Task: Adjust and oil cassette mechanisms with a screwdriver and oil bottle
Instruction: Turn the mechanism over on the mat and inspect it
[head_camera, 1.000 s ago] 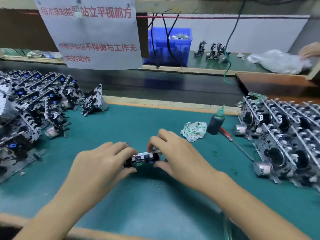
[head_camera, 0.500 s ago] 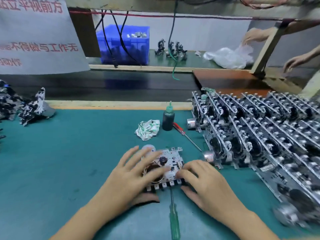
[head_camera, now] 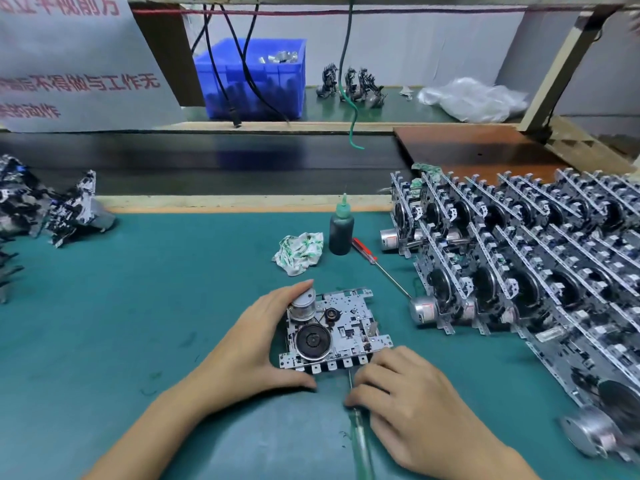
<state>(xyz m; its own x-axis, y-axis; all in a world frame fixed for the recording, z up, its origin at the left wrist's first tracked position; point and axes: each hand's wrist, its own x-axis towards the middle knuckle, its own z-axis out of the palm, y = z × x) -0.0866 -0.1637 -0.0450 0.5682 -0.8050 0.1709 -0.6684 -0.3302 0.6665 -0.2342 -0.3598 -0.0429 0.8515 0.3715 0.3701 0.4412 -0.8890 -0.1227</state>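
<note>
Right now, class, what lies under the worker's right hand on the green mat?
A green-handled screwdriver lies under the right hand, its shaft pointing toward the cassette mechanism. The fingers hide where handle and shaft meet, so whether they grip it cannot be seen.

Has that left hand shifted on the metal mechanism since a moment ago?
Yes. The left hand has slid off the top of the cassette mechanism to its left edge, away from the oil bottle, uncovering the black wheel.

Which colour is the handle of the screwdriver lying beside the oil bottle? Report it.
Red, on the thin metal-shafted screwdriver; head view.
</note>
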